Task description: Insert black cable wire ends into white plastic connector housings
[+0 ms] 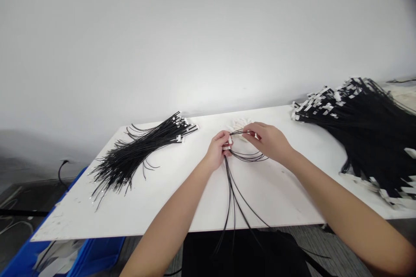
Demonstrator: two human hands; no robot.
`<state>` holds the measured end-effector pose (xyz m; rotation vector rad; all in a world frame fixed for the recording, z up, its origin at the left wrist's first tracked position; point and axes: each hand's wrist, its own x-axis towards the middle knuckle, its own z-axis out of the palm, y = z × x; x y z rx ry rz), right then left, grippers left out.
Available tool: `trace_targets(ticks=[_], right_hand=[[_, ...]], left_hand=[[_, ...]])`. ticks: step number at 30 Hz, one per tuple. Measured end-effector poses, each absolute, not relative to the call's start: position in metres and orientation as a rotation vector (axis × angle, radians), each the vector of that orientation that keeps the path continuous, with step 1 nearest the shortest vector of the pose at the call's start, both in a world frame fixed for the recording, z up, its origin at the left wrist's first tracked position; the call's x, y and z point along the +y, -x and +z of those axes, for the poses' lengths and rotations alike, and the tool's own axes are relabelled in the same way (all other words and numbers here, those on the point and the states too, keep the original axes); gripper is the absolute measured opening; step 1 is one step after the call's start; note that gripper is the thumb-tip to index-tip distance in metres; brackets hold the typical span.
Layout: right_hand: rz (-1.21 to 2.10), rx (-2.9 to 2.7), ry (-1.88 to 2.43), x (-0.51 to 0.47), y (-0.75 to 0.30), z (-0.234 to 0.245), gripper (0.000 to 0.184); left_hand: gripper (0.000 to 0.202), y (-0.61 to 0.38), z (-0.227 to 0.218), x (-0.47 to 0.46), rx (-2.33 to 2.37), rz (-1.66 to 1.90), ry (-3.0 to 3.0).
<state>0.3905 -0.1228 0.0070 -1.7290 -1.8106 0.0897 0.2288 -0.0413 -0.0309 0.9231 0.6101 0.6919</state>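
Note:
Several thin black cables (248,156) with white tags or connectors run between my two hands above the white table. My left hand (218,150) is closed on them near their white ends (226,148). With its fingers pinched, my right hand (264,138) grips the upper part of the same cables, which bend in a loop between the hands. Loose cable lengths (232,190) hang from my left hand past the table's front edge. Behind my hands lies a small heap of white pieces (241,123), partly hidden by the right hand.
On the left of the white table (175,194) lies a bundle of black cables (139,151) with white ends. A larger pile of black cables (364,125) with white tags covers the right side. A blue bin (100,255) stands below the left front edge. A wall rises behind.

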Motion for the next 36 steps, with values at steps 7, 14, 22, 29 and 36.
trace_targets(ticks=[7, 14, 22, 29, 36], right_hand=[[-0.16, -1.874, 1.696, -0.1226, -0.3841, -0.0019, 0.025], [-0.182, -1.894, 1.703, -0.1235, -0.3809, -0.0026, 0.025], [-0.181, -1.887, 1.71, -0.1231, -0.3811, -0.002, 0.026], [-0.169, -1.894, 1.705, -0.1229, -0.3814, -0.003, 0.026], [-0.182, -1.891, 1.689, -0.1224, -0.3817, -0.0034, 0.023]], left_hand=[[0.028, -0.2268, -0.0294, -0.0397, 0.608, 0.657, -0.911], [0.029, -0.2259, -0.0289, -0.0389, 0.606, 0.634, -0.924], [0.029, -0.2257, -0.028, -0.0399, 0.591, 0.618, -0.955], [0.028, -0.2253, -0.0273, -0.0402, 0.595, 0.613, -0.974], [0.027, -0.2245, -0.0286, -0.0407, 0.608, 0.607, -0.985]])
